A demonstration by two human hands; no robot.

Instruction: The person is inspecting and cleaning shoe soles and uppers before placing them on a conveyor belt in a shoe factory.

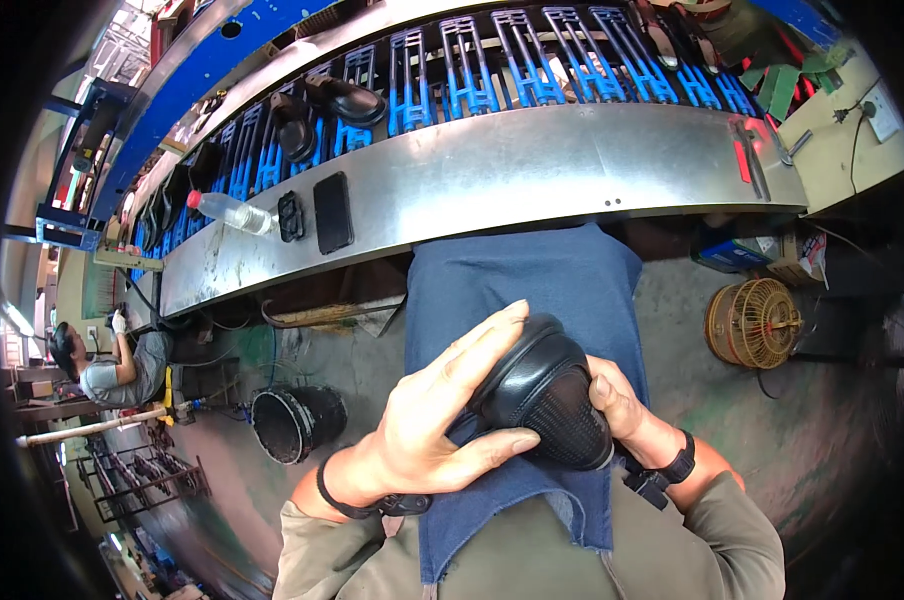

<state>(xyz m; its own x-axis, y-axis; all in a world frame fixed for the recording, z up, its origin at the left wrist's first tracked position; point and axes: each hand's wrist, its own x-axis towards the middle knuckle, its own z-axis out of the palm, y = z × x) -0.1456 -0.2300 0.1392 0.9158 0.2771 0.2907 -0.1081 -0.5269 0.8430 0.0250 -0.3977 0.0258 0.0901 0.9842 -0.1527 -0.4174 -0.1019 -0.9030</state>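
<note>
A black shoe (544, 385), shiny in part with a perforated panel, is held above my lap over a blue cloth apron (512, 275). My left hand (437, 425) grips its left side, fingers stretched along it and thumb pressed near the perforated panel. On the other side my right hand (620, 405) is closed on the shoe, thumb uppermost; its other fingers are mostly hidden.
Ahead runs a metal ledge (532, 160) with a bottle (230, 213), a phone (333, 212) and a red-handled tool (742, 155). Beyond it, blue racks (469, 85) carry black shoes (352, 100). A black bucket (297, 422) and round fan (752, 322) stand on the floor. Another person (122, 365) sits far left.
</note>
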